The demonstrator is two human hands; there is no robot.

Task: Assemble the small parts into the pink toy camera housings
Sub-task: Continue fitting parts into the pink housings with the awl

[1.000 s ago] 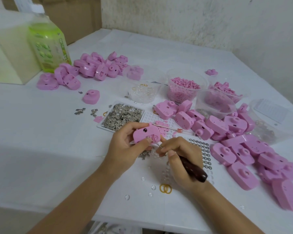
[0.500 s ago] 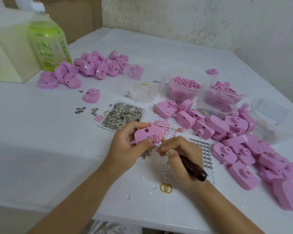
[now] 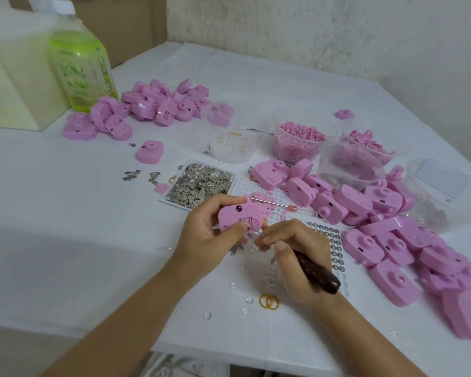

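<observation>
One cream carton (image 3: 14,85) and a translucent green plastic bottle (image 3: 82,69) stand at the far left of the white table (image 3: 52,213). Just beside them lies a heap of glossy pink housings (image 3: 152,104), boxy with rounded corners, several showing a round lens hole. Nearer the middle, small grey metal clips (image 3: 201,185) fill a flat square patch, dull and jagged.

At the centre, just above the table, the left hand (image 3: 201,240) holds one pink housing (image 3: 237,213), thumb and curled fingers clamped on its edges. The right hand (image 3: 297,257) pinches a tool (image 3: 318,276) with a dark, polished wooden handle and a thin metal shaft, fingers pressed together round it. The tip touches a small recess in the held housing.

Flat yellow rings (image 3: 268,302) lie below the hands. Behind them stand a clear cup of glassy beads (image 3: 233,142) and a cup of tiny pink pieces (image 3: 299,140). Further right a white perforated board (image 3: 329,240) carries rows of small rings, and a bigger heap (image 3: 392,240) of smooth housings sprawls to the table's right edge.
</observation>
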